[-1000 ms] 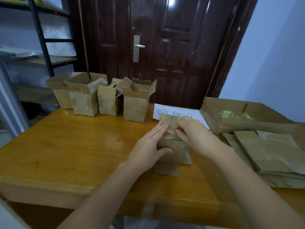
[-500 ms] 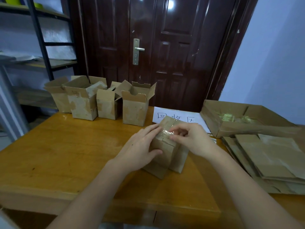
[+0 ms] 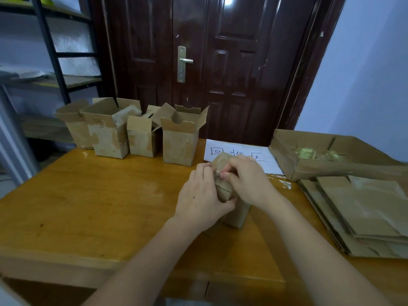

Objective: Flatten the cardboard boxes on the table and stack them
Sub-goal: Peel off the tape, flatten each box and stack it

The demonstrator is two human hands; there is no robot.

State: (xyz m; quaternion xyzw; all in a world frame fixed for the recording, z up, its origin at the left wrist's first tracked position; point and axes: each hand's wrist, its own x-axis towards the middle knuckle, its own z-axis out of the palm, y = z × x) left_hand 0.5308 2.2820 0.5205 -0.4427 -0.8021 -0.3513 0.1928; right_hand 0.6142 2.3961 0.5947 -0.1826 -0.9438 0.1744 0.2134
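At the middle of the wooden table (image 3: 92, 206), you have a small cardboard box (image 3: 237, 214) standing between your two hands, and they cover most of it; only its top corner, a strip of taped seam and part of its right side show. Your left hand (image 3: 202, 199) wraps its left side, fingers curled over the top edge and thumb pressed across the near face. Your right hand (image 3: 250, 181) sits on the upper right, fingertips (image 3: 225, 175) pinched together at the shiny tape on the seam; whether they actually have hold of a tape end is hard to make out. The box's base is hidden behind your left wrist.

Along the far edge stand four open boxes (image 3: 180, 141) in a row, flaps up, packed so close that the leftmost is partly hidden by its neighbour. To their right lies a white sheet of paper (image 3: 242, 155) with handwritten characters, its lower middle blocked by your hands. Further right, a shallow cardboard tray (image 3: 291, 159) holds something yellowish and blurred that you cannot identify. Near it, at the table's right side, lies a stack of flattened cardboard (image 3: 362, 215), cut off by the frame edge.
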